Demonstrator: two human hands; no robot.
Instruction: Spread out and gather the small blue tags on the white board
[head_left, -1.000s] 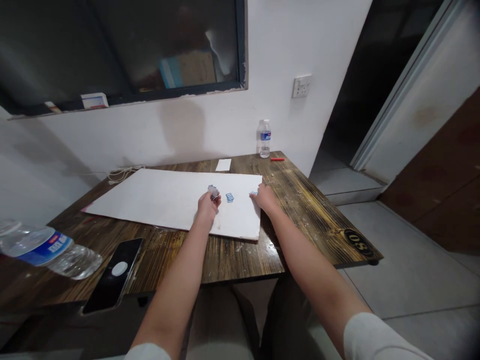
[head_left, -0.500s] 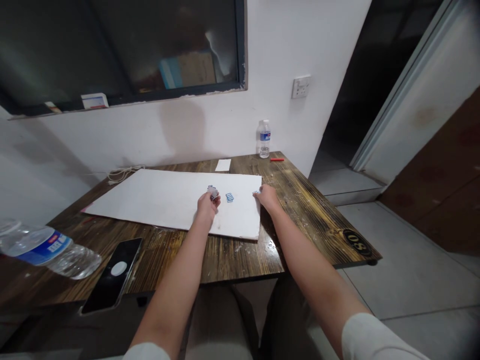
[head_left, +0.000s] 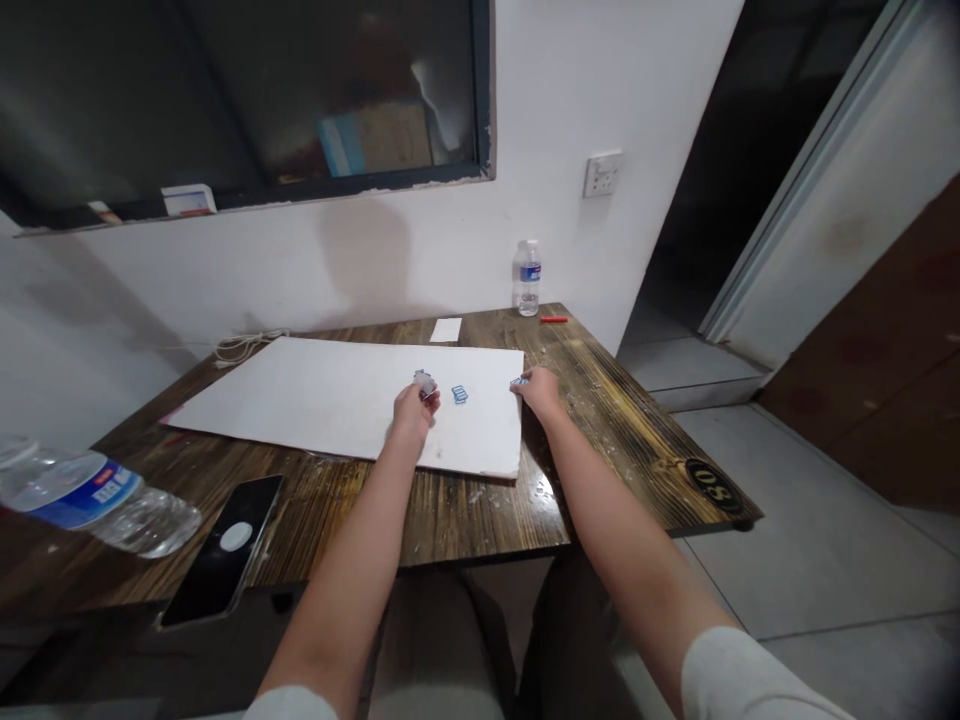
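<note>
My left hand (head_left: pixel 412 413) rests near the middle of a white foam board (head_left: pixel 300 405), pinching a small grey-blue clump (head_left: pixel 425 383) in its fingertips. A little to the right, a small blue wire-like item (head_left: pixel 460 394) lies on the board, touched by neither hand. My right hand (head_left: pixel 538 392) sits at the board's right edge, its fingertips closed on a tiny blue item (head_left: pixel 517 381). The small size of these items hides what they are exactly.
The board lies on a dark wooden table (head_left: pixel 465 525). A black phone (head_left: pixel 223 550) and a plastic water bottle (head_left: pixel 97 495) are at the near left. A standing bottle (head_left: pixel 528 278), white paper slip (head_left: pixel 446 330) and red item (head_left: pixel 554 319) are at the far edge.
My right hand has shifted slightly to the right, and the tiny blue item has moved with it. My left hand and the item between the hands stay nearly still.
</note>
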